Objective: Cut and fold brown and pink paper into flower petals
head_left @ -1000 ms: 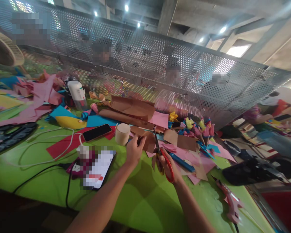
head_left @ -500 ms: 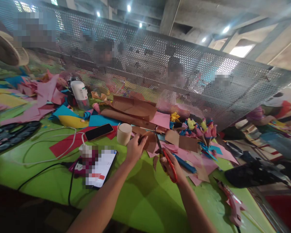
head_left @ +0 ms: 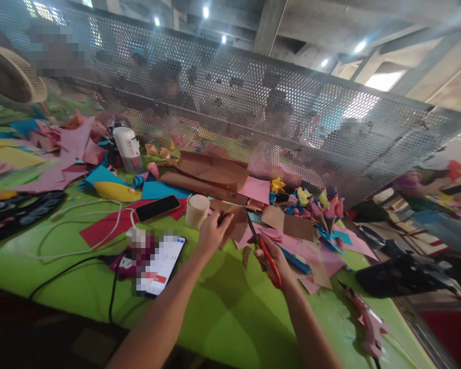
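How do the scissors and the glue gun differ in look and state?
The scissors have red handles, while the glue gun has a pink body. The scissors are held in the right hand; the glue gun lies on the green table with no hand on it. The scissors end in long blades, the glue gun in a short, dark nozzle. Both have their tips turned away from the person.
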The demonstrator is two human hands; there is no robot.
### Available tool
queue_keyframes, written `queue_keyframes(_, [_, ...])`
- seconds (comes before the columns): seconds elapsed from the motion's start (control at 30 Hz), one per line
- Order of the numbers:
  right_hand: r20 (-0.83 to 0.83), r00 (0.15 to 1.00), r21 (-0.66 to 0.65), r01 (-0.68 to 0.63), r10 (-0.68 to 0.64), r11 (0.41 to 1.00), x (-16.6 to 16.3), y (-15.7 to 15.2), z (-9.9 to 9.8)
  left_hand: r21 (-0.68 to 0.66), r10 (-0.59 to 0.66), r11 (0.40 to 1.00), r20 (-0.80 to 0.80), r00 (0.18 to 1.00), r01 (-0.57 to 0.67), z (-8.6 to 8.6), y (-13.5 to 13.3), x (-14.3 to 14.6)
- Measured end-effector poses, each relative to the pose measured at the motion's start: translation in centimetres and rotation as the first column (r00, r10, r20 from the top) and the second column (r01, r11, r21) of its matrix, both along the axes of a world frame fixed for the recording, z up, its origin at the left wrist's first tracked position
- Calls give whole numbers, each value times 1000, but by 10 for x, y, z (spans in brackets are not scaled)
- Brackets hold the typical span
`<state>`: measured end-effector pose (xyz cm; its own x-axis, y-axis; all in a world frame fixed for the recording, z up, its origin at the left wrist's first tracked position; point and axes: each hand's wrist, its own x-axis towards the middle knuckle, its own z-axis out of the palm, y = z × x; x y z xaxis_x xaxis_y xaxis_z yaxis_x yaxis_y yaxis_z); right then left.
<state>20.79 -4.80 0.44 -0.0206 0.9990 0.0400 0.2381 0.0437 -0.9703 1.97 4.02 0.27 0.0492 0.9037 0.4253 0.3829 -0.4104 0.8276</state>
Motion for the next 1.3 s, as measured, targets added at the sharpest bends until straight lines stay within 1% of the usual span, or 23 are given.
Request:
queue_keyframes(0.13, [32, 999, -2, -14, 14, 1000, 2, 0, 2, 11, -12, 1000, -9, 1000, 12, 0, 3, -3])
queue_keyframes(0.3, [87, 996, 21, -10, 8, 1000, 6, 1, 2, -4, -61, 998, -1, 998, 61, 0, 6, -5])
queue_keyframes(0.57, [109, 994, -26, -20, 23, 999, 7, 1, -2, -27, -42, 999, -2, 999, 42, -2, 8, -7])
queue_keyframes(0.67, [128, 991, 4, 46, -47, 999, 13, 6, -5, -40, -38, 998, 9, 999, 39, -2, 8, -6])
queue_keyframes(0.73, [197, 968, 80, 144, -158, 986, 26, 11, -7, -48, -45, 998, 14, 999, 46, -2, 7, -4])
queue_keyframes(0.8, [316, 895, 192, 264, -314, 945, 48, 17, -9, -58, -64, 996, 18, 998, 65, -1, 5, -3])
queue_keyframes(0.83, [403, 827, 242, 318, -392, 917, 62, 19, -11, -64, -73, 995, 19, 997, 74, 0, 4, -2])
queue_keyframes(0.9, [553, 656, 318, 404, -514, 858, 92, 21, -14, -87, -90, 992, 21, 996, 92, 0, 2, 0])
queue_keyframes(0.93, [600, 588, 351, 415, -542, 839, 106, 21, -17, -102, -99, 990, 25, 995, 101, 0, 2, 1])
queue_keyframes(0.97, [644, 540, 369, 402, -543, 838, 119, 21, -20, -117, -110, 987, 30, 993, 113, 0, 1, 2])
queue_keyframes(1.0, [677, 477, 388, 416, -561, 822, 131, 20, -23, -129, -124, 983, 41, 991, 129, -1, 1, 4])
queue_keyframes(1.07, [731, 368, 393, 461, -574, 796, 145, 19, -30, -152, -163, 973, 87, 983, 174, -4, 1, 7])
queue_keyframes(1.13, [787, 300, 358, 491, -540, 794, 151, 17, -36, -193, -205, 953, 161, 965, 235, -7, 2, 10])
queue_keyframes(1.17, [813, 282, 329, 501, -510, 800, 150, 17, -37, -223, -227, 937, 200, 953, 270, -9, 2, 12])
queue_keyframes(1.23, [851, 267, 272, 515, -453, 813, 146, 16, -38, -285, -250, 901, 270, 930, 326, -13, 3, 15])
queue_keyframes(1.27, [856, 263, 264, 518, -445, 814, 142, 15, -36, -309, -255, 886, 297, 920, 345, -15, 3, 17])
queue_keyframes(1.3, [848, 264, 285, 505, -460, 815, 137, 15, -34, -322, -254, 877, 320, 913, 357, -16, 4, 18])
